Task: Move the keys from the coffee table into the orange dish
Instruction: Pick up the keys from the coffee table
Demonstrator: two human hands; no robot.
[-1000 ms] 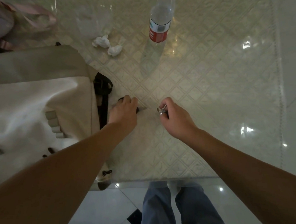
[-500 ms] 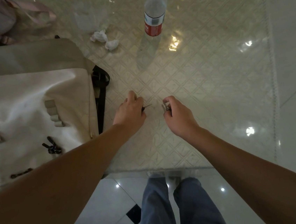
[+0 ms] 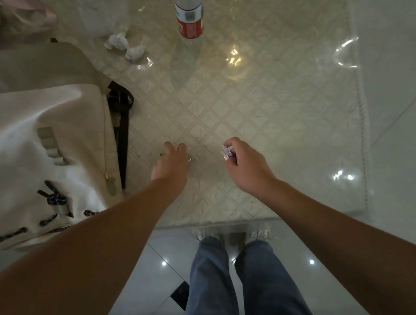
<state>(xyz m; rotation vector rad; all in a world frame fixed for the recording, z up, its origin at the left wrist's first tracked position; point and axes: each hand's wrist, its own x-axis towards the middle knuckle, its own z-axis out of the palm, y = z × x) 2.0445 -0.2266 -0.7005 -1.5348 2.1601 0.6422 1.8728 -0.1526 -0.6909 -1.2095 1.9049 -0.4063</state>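
A glass surface (image 3: pixel 259 95) laid over a quilted pale cloth fills most of the view. On its left side lies a large cream backpack (image 3: pixel 34 155) with a dark strap (image 3: pixel 122 130) hanging at its right edge. Below the near edge, legs in blue jeans (image 3: pixel 230 283) stand on a glossy tiled floor (image 3: pixel 405 136).

Both forearms reach forward over the near part of the surface. The left hand (image 3: pixel 170 163) is curled, fingers bent down toward the cloth just right of the strap; a thin metal sliver (image 3: pixel 190 160) pokes out at its right side, and whether the hand grips it cannot be told. The right hand (image 3: pixel 245 165) is closed in a pinch, with the keys (image 3: pixel 227 152) showing as small silvery pieces at its fingertips, lifted a little toward the camera. The keys sit between the two hands, touching the right one and apart from the left.

At the far edge stands a clear plastic bottle (image 3: pixel 189 13) with a red label. To its left lie two crumpled white tissues (image 3: pixel 124 45), near the backpack's top corner.
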